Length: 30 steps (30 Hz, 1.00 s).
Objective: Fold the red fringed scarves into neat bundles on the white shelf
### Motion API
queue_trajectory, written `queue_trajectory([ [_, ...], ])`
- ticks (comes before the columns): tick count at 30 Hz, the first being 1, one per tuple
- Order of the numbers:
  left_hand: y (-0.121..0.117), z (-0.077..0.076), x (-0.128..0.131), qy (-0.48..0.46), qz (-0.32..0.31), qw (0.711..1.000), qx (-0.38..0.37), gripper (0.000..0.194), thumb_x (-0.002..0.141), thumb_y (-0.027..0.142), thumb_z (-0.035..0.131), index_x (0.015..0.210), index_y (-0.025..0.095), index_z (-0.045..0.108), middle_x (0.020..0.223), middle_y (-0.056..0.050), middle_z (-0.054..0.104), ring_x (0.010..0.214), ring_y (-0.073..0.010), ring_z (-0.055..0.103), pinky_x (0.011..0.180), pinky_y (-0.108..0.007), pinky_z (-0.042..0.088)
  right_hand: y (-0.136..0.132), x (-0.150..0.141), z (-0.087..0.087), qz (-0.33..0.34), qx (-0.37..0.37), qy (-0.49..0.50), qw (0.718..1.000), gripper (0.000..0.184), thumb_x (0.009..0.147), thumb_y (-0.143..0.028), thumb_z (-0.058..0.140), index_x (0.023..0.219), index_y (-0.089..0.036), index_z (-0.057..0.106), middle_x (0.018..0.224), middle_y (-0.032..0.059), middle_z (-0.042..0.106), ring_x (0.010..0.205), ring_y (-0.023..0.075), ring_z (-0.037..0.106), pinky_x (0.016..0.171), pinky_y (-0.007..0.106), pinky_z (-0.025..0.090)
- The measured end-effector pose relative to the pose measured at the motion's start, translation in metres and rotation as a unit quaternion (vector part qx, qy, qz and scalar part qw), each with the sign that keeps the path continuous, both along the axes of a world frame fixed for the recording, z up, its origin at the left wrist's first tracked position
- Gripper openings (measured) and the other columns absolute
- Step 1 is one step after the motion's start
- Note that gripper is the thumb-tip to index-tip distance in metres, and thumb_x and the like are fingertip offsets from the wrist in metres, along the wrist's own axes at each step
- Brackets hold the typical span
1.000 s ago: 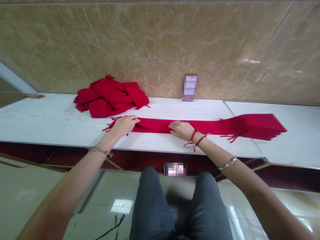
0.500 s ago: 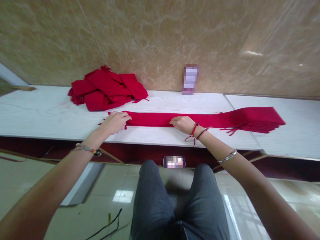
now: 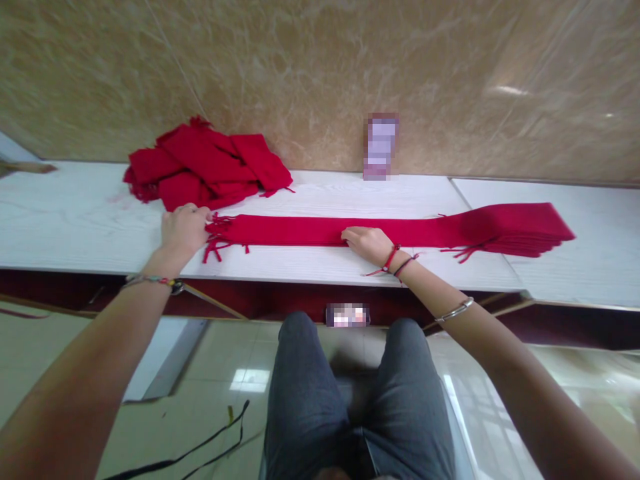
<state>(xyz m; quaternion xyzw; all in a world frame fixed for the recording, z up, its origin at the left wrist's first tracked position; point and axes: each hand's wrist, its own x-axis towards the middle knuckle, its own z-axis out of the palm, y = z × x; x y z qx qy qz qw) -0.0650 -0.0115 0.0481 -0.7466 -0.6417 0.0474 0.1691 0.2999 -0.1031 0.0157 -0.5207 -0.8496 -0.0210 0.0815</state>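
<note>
A long red scarf (image 3: 295, 231) lies stretched flat along the white counter, its fringe spread at the left end. My left hand (image 3: 184, 230) is at that fringe, fingers bent and closed on the tassel ends; its palm side is hidden. Near the scarf's middle, my right hand (image 3: 367, 244) has its fingers pressed together on the cloth by the near edge. To the right, the scarf runs onto a folded stack of red scarves (image 3: 525, 230). Behind my left hand lies a loose heap of red scarves (image 3: 210, 163).
The white counter (image 3: 100, 233) meets a tan marbled wall (image 3: 300, 73). A small blurred box-like object (image 3: 381, 147) stands against the wall. Below the counter edge are dark red open compartments, with a phone-like object (image 3: 348, 315) near my knees. A black strap (image 3: 200, 443) lies on the floor.
My left hand has slid left off the scarf's end, and the fringe now shows spread out. My right hand stays at about the same place on the cloth. The view has tilted slightly.
</note>
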Motion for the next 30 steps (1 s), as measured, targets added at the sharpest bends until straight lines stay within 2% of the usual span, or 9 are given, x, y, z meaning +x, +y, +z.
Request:
queue_trajectory([
  [2, 0.001, -0.001, 0.000, -0.042, -0.023, 0.999, -0.016, 0.044, 0.078, 0.016, 0.047, 0.121, 0.013, 0.053, 0.120, -0.016, 0.050, 0.109, -0.0316, 0.049, 0.086, -0.043, 0.041, 0.002, 0.001, -0.004, 0.006, 0.005, 0.023, 1.000, 0.026, 0.090, -0.014, 0.041, 0.103, -0.014, 0.063, 0.107, 0.0110, 0.066, 0.098, 0.0193, 0.060, 0.076, 0.027, 0.045],
  [5, 0.000, -0.006, 0.009, -0.087, -0.154, 0.982, -0.063, 0.053, 0.074, 0.014, 0.048, 0.128, 0.018, 0.050, 0.139, -0.012, 0.035, 0.125, -0.0287, 0.037, 0.100, -0.042, 0.034, 0.008, 0.007, -0.013, 0.034, 0.012, 0.098, 0.995, 0.023, 0.087, -0.011, 0.044, 0.098, -0.015, 0.064, 0.107, 0.0105, 0.066, 0.098, 0.0188, 0.060, 0.082, 0.029, 0.046],
  [7, 0.001, -0.011, 0.017, -0.104, -0.214, 0.967, -0.087, 0.052, 0.078, 0.021, 0.048, 0.130, 0.017, 0.049, 0.143, -0.011, 0.031, 0.130, -0.0261, 0.032, 0.105, -0.038, 0.030, 0.012, 0.011, -0.019, 0.063, 0.012, 0.158, 0.985, 0.022, 0.085, -0.010, 0.045, 0.095, -0.015, 0.064, 0.106, 0.0097, 0.066, 0.098, 0.0180, 0.060, 0.086, 0.030, 0.046],
  [11, 0.012, -0.020, 0.021, -0.112, -0.191, 0.974, -0.037, 0.054, 0.083, 0.037, 0.046, 0.130, 0.012, 0.048, 0.134, -0.014, 0.045, 0.124, -0.0266, 0.041, 0.104, -0.036, 0.032, 0.018, 0.017, -0.026, 0.088, 0.003, 0.219, 0.972, 0.020, 0.083, -0.010, 0.046, 0.091, -0.016, 0.063, 0.104, 0.0095, 0.066, 0.099, 0.0183, 0.060, 0.091, 0.035, 0.045],
  [17, 0.022, -0.015, 0.007, -0.068, -0.130, 0.989, -0.012, 0.042, 0.082, 0.018, 0.038, 0.118, 0.015, 0.059, 0.112, -0.011, 0.060, 0.102, -0.0231, 0.058, 0.089, -0.032, 0.045, 0.020, 0.018, -0.027, 0.096, -0.006, 0.236, 0.967, 0.020, 0.082, -0.011, 0.045, 0.090, -0.016, 0.063, 0.105, 0.0101, 0.066, 0.100, 0.0187, 0.060, 0.093, 0.037, 0.046],
  [20, 0.017, -0.011, 0.006, -0.093, -0.181, 0.979, -0.018, 0.044, 0.083, 0.023, 0.039, 0.121, 0.009, 0.057, 0.117, -0.013, 0.057, 0.108, -0.0226, 0.054, 0.095, -0.031, 0.041, 0.020, 0.017, -0.026, 0.095, -0.006, 0.235, 0.967, 0.020, 0.081, -0.010, 0.045, 0.089, -0.016, 0.063, 0.104, 0.0097, 0.066, 0.100, 0.0185, 0.060, 0.093, 0.037, 0.046],
  [23, 0.011, -0.013, 0.011, -0.098, -0.256, 0.959, -0.068, 0.053, 0.083, 0.040, 0.044, 0.125, 0.010, 0.054, 0.126, -0.013, 0.053, 0.116, -0.0227, 0.049, 0.102, -0.031, 0.035, 0.019, 0.017, -0.025, 0.089, -0.005, 0.229, 0.969, 0.021, 0.081, -0.010, 0.046, 0.090, -0.016, 0.063, 0.103, 0.0092, 0.066, 0.099, 0.0184, 0.061, 0.092, 0.036, 0.046],
  [26, 0.002, -0.017, 0.023, -0.078, -0.267, 0.956, -0.096, 0.057, 0.081, 0.050, 0.046, 0.126, 0.016, 0.054, 0.133, -0.010, 0.049, 0.121, -0.0244, 0.045, 0.104, -0.035, 0.032, 0.017, 0.017, -0.023, 0.080, 0.007, 0.229, 0.970, 0.021, 0.082, -0.011, 0.045, 0.092, -0.015, 0.063, 0.102, 0.0097, 0.067, 0.097, 0.0185, 0.061, 0.091, 0.035, 0.046],
  [30, -0.009, -0.021, 0.047, -0.086, -0.302, 0.945, -0.087, 0.054, 0.088, 0.047, 0.036, 0.132, 0.017, 0.049, 0.143, -0.009, 0.040, 0.132, -0.0224, 0.034, 0.110, -0.035, 0.022, 0.015, 0.017, -0.022, 0.084, 0.015, 0.223, 0.971, 0.022, 0.084, -0.012, 0.044, 0.093, -0.015, 0.063, 0.103, 0.0098, 0.067, 0.098, 0.0180, 0.061, 0.092, 0.034, 0.045],
])
